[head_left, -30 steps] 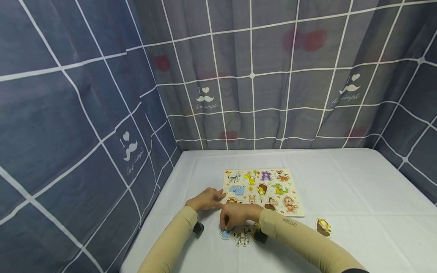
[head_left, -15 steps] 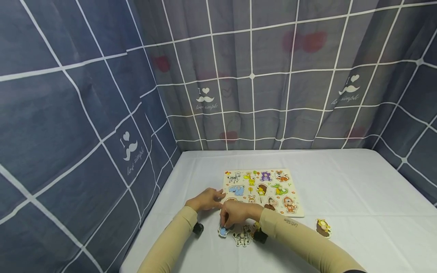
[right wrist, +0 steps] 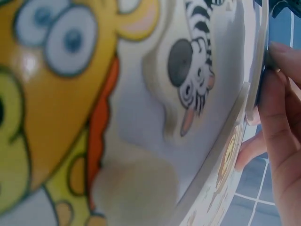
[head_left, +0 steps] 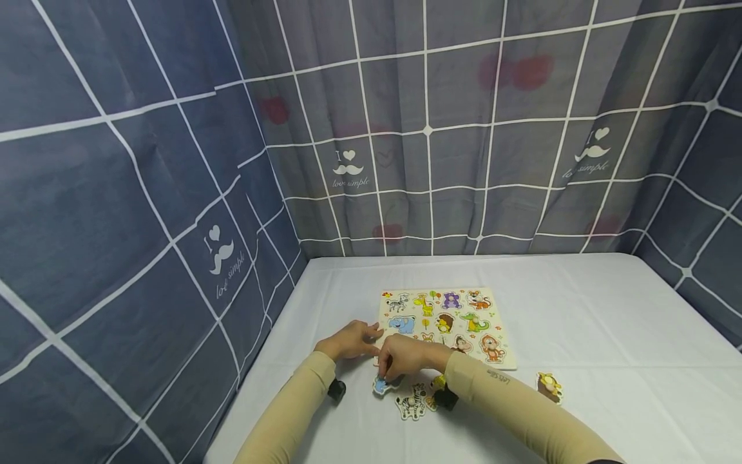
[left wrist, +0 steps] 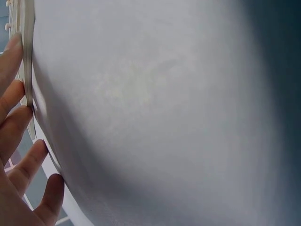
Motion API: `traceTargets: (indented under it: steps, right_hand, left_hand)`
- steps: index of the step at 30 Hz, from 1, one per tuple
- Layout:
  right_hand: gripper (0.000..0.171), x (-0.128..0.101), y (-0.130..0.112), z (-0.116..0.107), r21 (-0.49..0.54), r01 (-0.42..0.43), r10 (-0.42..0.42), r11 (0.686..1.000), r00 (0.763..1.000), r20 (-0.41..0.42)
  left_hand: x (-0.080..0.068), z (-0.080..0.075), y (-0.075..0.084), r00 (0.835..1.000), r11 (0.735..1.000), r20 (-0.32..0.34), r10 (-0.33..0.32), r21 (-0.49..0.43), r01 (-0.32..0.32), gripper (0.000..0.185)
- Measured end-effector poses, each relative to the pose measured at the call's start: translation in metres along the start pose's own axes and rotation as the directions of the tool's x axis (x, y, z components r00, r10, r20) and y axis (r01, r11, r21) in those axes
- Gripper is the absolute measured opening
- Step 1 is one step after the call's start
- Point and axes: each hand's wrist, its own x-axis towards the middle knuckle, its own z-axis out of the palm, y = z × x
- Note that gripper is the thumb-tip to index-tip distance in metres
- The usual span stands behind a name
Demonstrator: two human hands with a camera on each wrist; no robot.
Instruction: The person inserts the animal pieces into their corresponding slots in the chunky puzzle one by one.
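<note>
Right now: right hand (head_left: 402,356) pinched blue animal piece (head_left: 380,385), lifted at near edge of puzzle board (head_left: 503,358). Left hand (head_left: 350,340) relaxed, fingers flat vs. board's left edge. Zebra piece (head_left: 411,405) just below right hand; monkey piece (head_left: 548,386) well off to right.

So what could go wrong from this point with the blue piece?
The right hand pinches the blue elephant piece only at its edge, so it might slip from that light grip. The zebra piece and the yellow piece lie just under the right wrist and could get swept aside. The left hand touches only the puzzle board's corner, so the board may shift.
</note>
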Motion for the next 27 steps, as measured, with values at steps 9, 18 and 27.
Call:
traceTargets:
  steps: [9, 18, 27]
  right_hand:
    - [0.013, -0.003, 0.005, -0.007, 0.053, -0.01, 0.012, 0.999, 0.999, -0.039]
    - [0.011, -0.003, 0.014, -0.012, 0.05, -0.035, 0.038, 0.998, 0.997, -0.071]
    - [0.009, -0.005, 0.017, -0.02, 0.046, -0.093, 0.099, 0.995, 0.984, -0.145]
  left_hand:
    - [0.0, 0.001, 0.0, 1.0, 1.0, -0.005, -0.003, -0.006, 0.003, 0.057]
    - [-0.001, 0.0, 0.001, 1.0, 1.0, 0.003, 0.005, -0.018, -0.005, 0.058]
    - [-0.001, 0.001, 0.001, 1.0, 0.999, 0.003, 0.0, -0.049, 0.0, 0.058]
